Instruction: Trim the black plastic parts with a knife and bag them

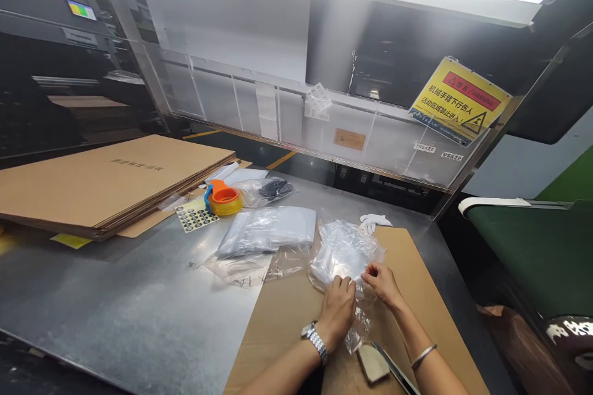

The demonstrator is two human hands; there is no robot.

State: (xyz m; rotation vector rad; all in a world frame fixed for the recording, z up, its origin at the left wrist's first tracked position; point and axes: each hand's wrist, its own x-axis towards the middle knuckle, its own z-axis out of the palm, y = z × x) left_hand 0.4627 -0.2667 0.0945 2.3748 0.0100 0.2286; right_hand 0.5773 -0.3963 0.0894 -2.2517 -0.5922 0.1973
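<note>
A crumpled clear plastic bag [345, 247] lies on a flat brown cardboard sheet [287, 333] in front of me. My left hand [340, 308], with a watch at the wrist, has its fingers curled onto the bag's near edge. To its right, my right hand [382, 282] pinches the bag's edge between thumb and fingers. A loose tail of clear film hangs towards me below both hands. Just left of the bag is a stack of clear plastic bags [278, 228]. Near my right forearm lie a beige block-like object [373, 363] and a dark, narrow tool [393, 367] whose kind I cannot make out.
Flattened cardboard boxes [115, 185] are piled at the left of the metal table [139, 315]. Beyond the bags sit an orange tape dispenser [225, 197], a sticker sheet [197, 215] and a white glove [374, 222]. A green conveyor belt [532, 253] stands at the right.
</note>
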